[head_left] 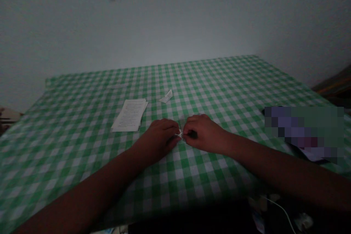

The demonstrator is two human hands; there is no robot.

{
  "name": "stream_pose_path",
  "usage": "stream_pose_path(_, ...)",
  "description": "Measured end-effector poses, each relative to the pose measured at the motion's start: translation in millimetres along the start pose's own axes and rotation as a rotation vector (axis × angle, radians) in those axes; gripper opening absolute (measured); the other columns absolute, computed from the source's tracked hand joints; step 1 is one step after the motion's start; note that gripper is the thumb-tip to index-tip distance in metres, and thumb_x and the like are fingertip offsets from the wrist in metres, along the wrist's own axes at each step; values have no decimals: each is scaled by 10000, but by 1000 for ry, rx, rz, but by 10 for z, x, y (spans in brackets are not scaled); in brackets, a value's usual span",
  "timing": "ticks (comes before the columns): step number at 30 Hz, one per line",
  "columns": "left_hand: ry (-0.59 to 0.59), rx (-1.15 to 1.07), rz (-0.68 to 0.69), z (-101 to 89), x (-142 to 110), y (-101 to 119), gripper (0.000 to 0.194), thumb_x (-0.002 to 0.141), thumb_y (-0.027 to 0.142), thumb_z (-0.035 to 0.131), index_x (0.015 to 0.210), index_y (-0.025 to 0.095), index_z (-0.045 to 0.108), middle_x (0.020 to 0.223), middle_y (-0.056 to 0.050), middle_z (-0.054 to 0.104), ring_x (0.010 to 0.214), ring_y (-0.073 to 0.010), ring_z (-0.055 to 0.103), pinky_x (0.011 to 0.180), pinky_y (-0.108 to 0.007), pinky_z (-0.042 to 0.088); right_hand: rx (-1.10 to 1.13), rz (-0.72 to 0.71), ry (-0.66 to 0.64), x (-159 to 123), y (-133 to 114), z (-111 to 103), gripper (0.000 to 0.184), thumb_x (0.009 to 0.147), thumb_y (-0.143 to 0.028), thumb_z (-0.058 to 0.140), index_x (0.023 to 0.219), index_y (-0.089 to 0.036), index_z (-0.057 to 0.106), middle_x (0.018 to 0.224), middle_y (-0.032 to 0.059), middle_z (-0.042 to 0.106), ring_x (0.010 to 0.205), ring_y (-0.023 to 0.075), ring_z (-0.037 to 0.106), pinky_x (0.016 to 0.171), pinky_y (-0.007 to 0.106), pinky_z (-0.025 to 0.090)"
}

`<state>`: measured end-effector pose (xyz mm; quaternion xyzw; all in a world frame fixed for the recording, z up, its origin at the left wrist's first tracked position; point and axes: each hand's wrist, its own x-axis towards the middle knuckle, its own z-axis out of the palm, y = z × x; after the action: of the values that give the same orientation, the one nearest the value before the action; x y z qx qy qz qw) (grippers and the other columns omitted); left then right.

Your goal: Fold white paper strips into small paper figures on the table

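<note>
Fingertips of the left hand: the left hand (160, 138) is coming from the left side of the view, and its thumb and fingers are closing together on a small white piece (180, 135).
Fingertips of the right hand: the right hand (204, 134) is facing the left one, and its thumb and forefinger are pinching the same piece from the other side, while a dark gap is showing inside the curl of the fingers.
White piece: it is sitting between the two hands, low over the cloth; the fingers are hiding most of it, so I cannot tell its full shape.
Forearms: both are stretching bare across the near part of the table.
Folded slip: a white paper slip (166, 96) is lying beyond the hands, a little to the left, with one part rising.
Printed sheets: a small stack of sheets (129, 115) is resting left of the slip and nearer, its edges not quite matching.
Cloth: a green-and-white checked cloth (189, 181) is covering the table.
Right side: a dark flat thing (292, 128) is lying there, mostly blurred by blocks.
Behind: a pale wall (175, 18) is standing at the far edge.
</note>
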<state>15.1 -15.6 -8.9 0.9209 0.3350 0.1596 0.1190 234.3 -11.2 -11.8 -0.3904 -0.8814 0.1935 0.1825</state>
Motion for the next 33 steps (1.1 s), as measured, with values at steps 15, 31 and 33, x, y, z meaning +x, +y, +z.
stream_pose_path(15,12,-121,-4,34,48,-27,87,938,178,583,979,170,659,1058,-65,668,1060,-205,603,981,-414,513,-40,162,119,99,25,47,87,814,-233,662,747,-183,639,771,6,615,737,147,563,709,293,390)
stream_pose_path(31,-15,-158,68,15,5,-130,245,943,97,518,1125,180,659,1202,-80,662,1151,-177,599,1026,-369,506,61,16,69,74,81,16,31,840,-209,658,823,-189,675,811,1,640,772,142,586,751,296,402)
stream_pose_path(33,-8,-157,76,15,2,-129,240,944,100,514,1114,181,663,1214,-85,659,1154,-181,598,1023,-379,509,60,50,73,81,72,17,30,832,-206,669,806,-193,675,801,-1,641,777,143,586,758,299,403)
